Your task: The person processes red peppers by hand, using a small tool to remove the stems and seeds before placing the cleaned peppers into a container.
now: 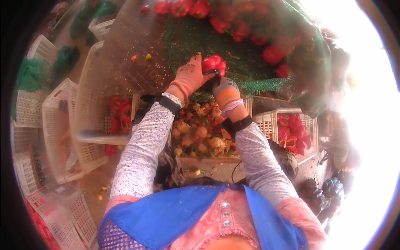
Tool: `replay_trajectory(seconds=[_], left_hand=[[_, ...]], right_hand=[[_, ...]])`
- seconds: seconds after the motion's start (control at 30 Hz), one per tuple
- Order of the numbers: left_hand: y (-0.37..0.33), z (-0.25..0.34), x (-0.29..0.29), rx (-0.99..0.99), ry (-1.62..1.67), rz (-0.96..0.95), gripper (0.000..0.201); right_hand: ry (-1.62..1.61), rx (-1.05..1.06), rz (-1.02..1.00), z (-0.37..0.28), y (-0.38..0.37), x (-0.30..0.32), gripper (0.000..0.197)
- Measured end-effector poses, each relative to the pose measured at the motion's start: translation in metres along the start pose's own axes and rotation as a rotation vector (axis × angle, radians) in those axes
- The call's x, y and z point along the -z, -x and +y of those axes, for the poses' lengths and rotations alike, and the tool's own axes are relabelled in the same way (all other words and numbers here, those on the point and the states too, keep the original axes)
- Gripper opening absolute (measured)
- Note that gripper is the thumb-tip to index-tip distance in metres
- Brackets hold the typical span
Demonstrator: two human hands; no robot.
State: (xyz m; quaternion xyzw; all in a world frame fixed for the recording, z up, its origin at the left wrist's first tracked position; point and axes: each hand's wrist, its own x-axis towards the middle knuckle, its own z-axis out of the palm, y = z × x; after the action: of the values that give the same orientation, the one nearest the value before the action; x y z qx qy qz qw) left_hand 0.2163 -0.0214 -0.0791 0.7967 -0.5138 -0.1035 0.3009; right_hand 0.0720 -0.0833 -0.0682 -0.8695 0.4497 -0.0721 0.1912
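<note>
A glossy red bell pepper (215,64) is up between my two gloved hands, above a crate of scraps. My left hand (189,78), in an orange-pink glove, is closed on the pepper's left side with its thumb reaching across below. From the lower right, my right hand (226,91), in a grey and orange glove, meets the pepper with its fingers bent. Something dark shows at those fingers; whether it is a tool or the glove's fingertips I cannot make out. Below, the crate holds pepper cores and seedy trimmings (202,132).
Whole red peppers (273,54) lie on green netting (266,85) at the far side. Cut red peppers fill a white crate (273,125) on the right and lie in another crate (89,104) on the left. Seeds dot the brown work surface (137,71). More crates stand far left.
</note>
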Motion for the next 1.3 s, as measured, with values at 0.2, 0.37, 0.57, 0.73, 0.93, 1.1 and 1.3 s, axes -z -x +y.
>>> replay_trajectory(seconds=[0.2, 0.37, 0.57, 0.73, 0.93, 1.1, 1.3], left_hand=[[-0.009, -0.015, -0.013, 0.113, 0.245, 0.03, 0.085], [-0.026, 0.011, 0.007, 0.118, 0.5, -0.316, 0.072], [0.043, 0.085, 0.047, -0.165, 0.347, 0.023, 0.063], [0.084, 0.112, 0.042, -0.075, 0.84, -0.239, 0.053], [0.137, 0.091, -0.023, -0.302, 1.003, 0.015, 0.035], [0.144, 0.109, -0.023, -0.039, 1.585, -0.129, 0.04], [0.128, 0.125, -0.002, 0.157, 1.42, -0.315, 0.048]], right_hand=[[-0.252, 0.024, 0.138, 0.024, 0.045, 0.036, 0.026], [-0.663, 0.015, 0.206, 0.051, 0.027, 0.055, 0.03], [-1.285, 0.216, -0.183, 0.034, 0.062, 0.1, 0.068], [-1.154, 0.111, -0.272, 0.055, 0.106, 0.136, 0.049], [-1.739, -0.112, -0.392, 0.091, 0.144, 0.112, 0.045], [-1.983, -0.059, -0.355, 0.129, 0.155, 0.093, 0.063], [-2.11, -0.117, -0.427, 0.166, 0.153, 0.086, 0.054]])
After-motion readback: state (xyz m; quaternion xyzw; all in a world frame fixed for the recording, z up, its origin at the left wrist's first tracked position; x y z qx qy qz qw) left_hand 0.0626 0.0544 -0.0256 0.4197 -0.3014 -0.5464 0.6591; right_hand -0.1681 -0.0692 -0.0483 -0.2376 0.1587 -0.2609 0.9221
